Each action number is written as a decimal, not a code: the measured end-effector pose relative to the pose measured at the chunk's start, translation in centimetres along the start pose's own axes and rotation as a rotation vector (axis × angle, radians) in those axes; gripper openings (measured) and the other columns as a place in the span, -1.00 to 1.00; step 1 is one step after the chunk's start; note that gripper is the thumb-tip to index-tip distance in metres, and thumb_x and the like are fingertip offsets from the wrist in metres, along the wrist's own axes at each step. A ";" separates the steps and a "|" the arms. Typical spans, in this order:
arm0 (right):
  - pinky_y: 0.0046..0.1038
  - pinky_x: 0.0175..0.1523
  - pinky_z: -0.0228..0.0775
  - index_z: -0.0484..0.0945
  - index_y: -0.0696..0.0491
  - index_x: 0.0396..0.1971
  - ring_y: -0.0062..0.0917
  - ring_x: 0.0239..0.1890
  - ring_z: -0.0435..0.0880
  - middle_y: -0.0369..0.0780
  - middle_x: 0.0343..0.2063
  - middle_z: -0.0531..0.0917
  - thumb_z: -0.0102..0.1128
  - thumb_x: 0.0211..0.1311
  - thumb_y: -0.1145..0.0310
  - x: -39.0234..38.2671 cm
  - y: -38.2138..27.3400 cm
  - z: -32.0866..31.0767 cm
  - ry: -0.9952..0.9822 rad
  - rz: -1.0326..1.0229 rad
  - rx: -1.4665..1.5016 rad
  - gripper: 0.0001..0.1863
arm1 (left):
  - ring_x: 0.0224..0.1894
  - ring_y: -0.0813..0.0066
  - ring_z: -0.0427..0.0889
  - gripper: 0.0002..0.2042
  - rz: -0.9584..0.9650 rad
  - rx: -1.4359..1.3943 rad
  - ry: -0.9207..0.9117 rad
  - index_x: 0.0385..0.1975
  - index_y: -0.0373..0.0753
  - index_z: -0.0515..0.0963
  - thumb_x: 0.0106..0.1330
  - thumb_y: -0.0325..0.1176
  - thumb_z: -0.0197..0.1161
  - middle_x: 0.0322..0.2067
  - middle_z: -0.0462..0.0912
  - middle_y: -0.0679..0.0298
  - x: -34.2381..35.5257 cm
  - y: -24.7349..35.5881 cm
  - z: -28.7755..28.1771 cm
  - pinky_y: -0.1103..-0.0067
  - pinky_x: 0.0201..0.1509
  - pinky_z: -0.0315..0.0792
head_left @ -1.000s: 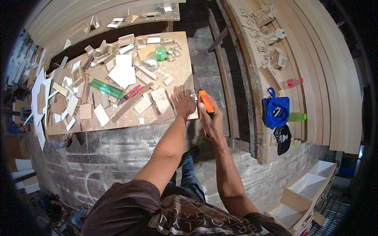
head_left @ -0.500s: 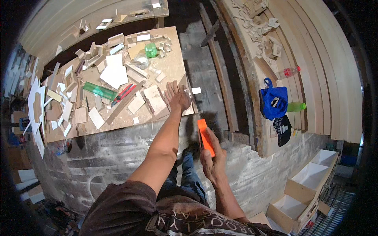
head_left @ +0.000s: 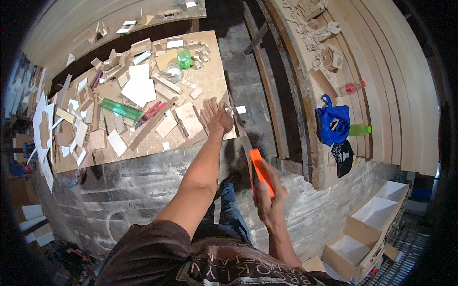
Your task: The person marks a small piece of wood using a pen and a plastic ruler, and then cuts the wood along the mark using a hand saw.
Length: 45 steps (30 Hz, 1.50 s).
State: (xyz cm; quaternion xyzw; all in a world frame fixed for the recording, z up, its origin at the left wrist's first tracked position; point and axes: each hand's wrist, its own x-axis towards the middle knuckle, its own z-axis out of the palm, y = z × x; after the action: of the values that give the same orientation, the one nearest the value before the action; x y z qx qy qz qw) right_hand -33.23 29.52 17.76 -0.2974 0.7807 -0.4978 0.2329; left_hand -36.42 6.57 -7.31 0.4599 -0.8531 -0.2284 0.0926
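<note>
My left hand (head_left: 217, 117) lies flat with its fingers spread near the right edge of the wooden worktable (head_left: 217, 57). It presses on a piece of wood, mostly hidden beneath the palm. A narrow piece with a white end (head_left: 240, 109) juts past the table edge beside this hand. My right hand (head_left: 271, 193) is closed around the orange handle of a handsaw (head_left: 257, 164). The thin blade slants up and left to the jutting piece at the table edge; the exact contact is too small to make out.
Wood offcuts, white board pieces (head_left: 138, 86), a green tube (head_left: 120, 109), a red-and-black tool (head_left: 149, 114) and a green bottle piece (head_left: 184, 59) crowd the table. Rightward, a bench holds a blue bag (head_left: 332, 123) and bottles (head_left: 360, 129). Open boxes (head_left: 350, 250) stand lower right.
My right hand has drawn the handsaw back toward me and slightly right, so more blade shows beyond the table edge. My left hand stays put on the wood.
</note>
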 end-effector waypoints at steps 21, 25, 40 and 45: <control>-0.38 0.05 0.49 0.44 0.17 0.23 -0.34 -0.04 0.73 0.09 -0.08 0.68 0.04 0.46 0.28 7.5 3.4 3.6 0.082 -0.038 -0.043 -0.56 | 0.55 -0.11 -0.37 -0.53 0.009 -0.005 -0.091 0.18 -0.21 0.32 0.41 -0.05 0.01 0.49 -0.11 0.07 0.0 1.2 -0.7 -0.13 0.48 -0.36; -0.36 -0.26 0.48 0.43 0.17 0.22 -0.47 -0.40 0.65 0.09 -0.36 0.67 0.07 0.45 0.26 12.4 4.8 5.6 0.065 -0.162 0.015 -0.55 | 0.56 -0.11 -0.39 -0.54 -0.007 -0.039 -0.161 0.19 -0.19 0.32 0.42 -0.04 -0.03 0.51 -0.14 0.08 0.0 1.6 -1.7 -0.10 0.49 -0.41; -0.36 -0.03 0.50 0.44 0.17 0.22 -0.39 -0.06 0.73 0.13 -0.13 0.68 0.04 0.45 0.31 13.6 4.1 5.4 0.081 -0.046 0.008 -0.57 | 0.56 -0.08 -0.36 -0.56 -0.015 0.017 -0.132 0.19 -0.16 0.34 0.42 -0.07 -0.01 0.50 -0.09 0.10 -0.4 1.9 -1.7 -0.11 0.49 -0.31; -0.39 0.16 0.43 0.41 0.22 0.24 -0.24 0.08 0.68 0.11 -0.01 0.66 0.06 0.44 0.28 1.2 -1.5 1.2 -0.019 0.051 0.014 -0.53 | 0.56 -0.09 -0.37 -0.57 -0.051 0.014 -0.074 0.16 -0.14 0.36 0.40 -0.05 0.02 0.49 -0.09 0.11 0.1 -1.3 0.3 -0.13 0.48 -0.37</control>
State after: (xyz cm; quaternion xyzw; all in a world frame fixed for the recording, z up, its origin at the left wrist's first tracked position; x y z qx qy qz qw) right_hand -32.98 27.41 18.57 -0.2805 0.7823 -0.4942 0.2552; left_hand -35.67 5.95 -8.20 0.4733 -0.8456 -0.2414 0.0521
